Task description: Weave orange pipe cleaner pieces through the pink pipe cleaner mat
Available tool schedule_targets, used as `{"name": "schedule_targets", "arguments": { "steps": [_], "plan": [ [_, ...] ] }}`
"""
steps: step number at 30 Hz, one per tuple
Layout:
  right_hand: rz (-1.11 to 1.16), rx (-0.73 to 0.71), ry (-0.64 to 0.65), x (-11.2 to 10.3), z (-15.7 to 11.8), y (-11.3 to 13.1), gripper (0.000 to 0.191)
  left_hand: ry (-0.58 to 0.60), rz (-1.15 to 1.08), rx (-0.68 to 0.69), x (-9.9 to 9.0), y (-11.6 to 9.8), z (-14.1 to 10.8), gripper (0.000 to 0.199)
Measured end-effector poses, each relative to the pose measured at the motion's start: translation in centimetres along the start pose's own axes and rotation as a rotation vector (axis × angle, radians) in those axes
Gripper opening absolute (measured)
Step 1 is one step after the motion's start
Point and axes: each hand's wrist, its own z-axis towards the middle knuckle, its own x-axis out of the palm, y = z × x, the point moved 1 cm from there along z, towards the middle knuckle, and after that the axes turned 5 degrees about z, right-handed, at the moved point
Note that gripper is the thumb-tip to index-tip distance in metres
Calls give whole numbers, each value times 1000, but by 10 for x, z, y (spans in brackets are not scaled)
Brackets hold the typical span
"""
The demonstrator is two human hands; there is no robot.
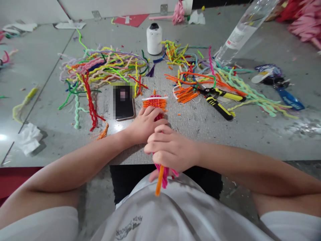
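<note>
A woven orange and pink pipe-cleaner piece (158, 103), with a thin white strip across its far end, lies on the table in front of me. My left hand (149, 124) is closed over its near part, fingers curled across the strands, covering much of it. Just nearer, my right hand (173, 145) grips a bundle of pink pipe cleaners (165, 177) beside one orange pipe cleaner (159, 180). Their ends hang down past the table edge, in front of my shirt. Whether the bundle joins the woven piece is hidden under my fingers.
A phone (125, 107) lies left of my hands. Behind it is a heap of coloured pipe cleaners (100, 67). A white bottle (154, 39) stands at the back. To the right are yellow-black pliers (218, 103), orange cut pieces (187, 94) and a leaning clear plastic bottle (240, 35).
</note>
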Motion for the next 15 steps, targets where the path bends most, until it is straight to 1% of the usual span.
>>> {"name": "schedule_targets", "arguments": {
  "steps": [3, 4, 5, 7, 9, 11, 13, 15],
  "plan": [
    [30, 80, -48, -14, -3, -17, 26, -17, -45, 10, 0, 3, -1, 37],
    [37, 114, -50, -18, -4, -22, 24, -25, -54, 22, 0, 4, -1, 40],
    [36, 145, -46, -22, -6, -27, 22, -31, -66, 42, 0, 5, -1, 39],
    [25, 204, -40, -27, -7, -34, 20, -41, -106, 108, 1, 8, 0, 31],
    [26, 271, -25, -27, -7, -39, 22, -49, -172, 177, 1, 10, 1, 24],
    [40, 357, 18, -24, -6, -42, 29, -59, -244, 221, 1, 11, 2, 21],
    [60, 424, 71, -19, -3, -43, 36, -67, -298, 232, 0, 10, 3, 23],
    [94, 435, 107, -14, 1, -41, 39, -61, -326, 216, -1, 8, 3, 26]
  ]
}}
